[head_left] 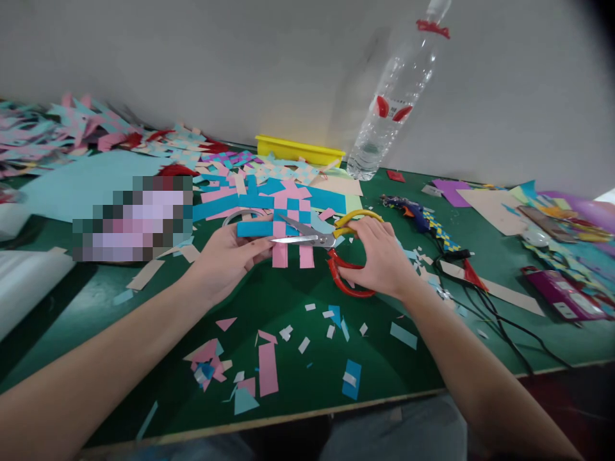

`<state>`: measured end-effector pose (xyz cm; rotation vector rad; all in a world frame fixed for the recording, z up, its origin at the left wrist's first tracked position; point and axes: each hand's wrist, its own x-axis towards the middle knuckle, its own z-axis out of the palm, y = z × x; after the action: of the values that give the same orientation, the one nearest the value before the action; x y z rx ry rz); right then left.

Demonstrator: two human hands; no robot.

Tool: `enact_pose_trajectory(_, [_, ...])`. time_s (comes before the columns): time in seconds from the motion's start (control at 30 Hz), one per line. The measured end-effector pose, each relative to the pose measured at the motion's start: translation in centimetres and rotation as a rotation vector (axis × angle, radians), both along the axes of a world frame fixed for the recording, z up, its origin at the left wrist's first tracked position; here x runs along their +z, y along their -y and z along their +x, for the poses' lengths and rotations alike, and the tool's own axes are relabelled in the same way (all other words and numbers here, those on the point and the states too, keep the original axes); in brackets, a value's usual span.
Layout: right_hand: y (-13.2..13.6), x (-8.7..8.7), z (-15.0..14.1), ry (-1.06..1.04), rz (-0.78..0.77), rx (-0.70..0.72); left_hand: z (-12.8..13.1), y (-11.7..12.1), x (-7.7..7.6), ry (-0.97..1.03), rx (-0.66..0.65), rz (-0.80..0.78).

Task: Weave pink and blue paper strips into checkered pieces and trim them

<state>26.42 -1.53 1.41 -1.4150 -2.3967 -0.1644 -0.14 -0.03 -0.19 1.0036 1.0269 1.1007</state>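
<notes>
My left hand point(239, 255) pinches a small woven piece of blue and pink paper strips point(292, 221) by its left side, above the table. Loose strip ends stick out of the weave to the left and downward. In my right hand point(382, 256) is a pair of scissors point(323, 239) with one yellow and one red handle loop, fingers in the loops. The blades point left and are spread apart, lying across the front of the woven paper. Whether they touch a strip I cannot tell. Behind my left hand, a roll of clear tape point(247, 214) is partly hidden.
Paper scraps point(268, 368) litter the green table point(307, 320) in front of me. A clear plastic bottle point(387, 105) and a yellow tray point(298, 151) stand by the wall. Black cables point(494, 326) and a purple box point(567, 294) lie right; a blurred-out object point(139, 221) lies left.
</notes>
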Motion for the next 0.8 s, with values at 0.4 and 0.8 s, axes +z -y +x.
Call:
enact_pose_trajectory(0.4, [-0.2,-0.3,0.4,-0.031,0.112,0.041,0.1,0.0,0.6,0.108,-0.006,-0.026])
enact_pose_trajectory(0.8, [0.0,-0.4,0.3,-0.043,0.099,0.044,0.4,0.3,1.4,0.117,-0.045,-0.037])
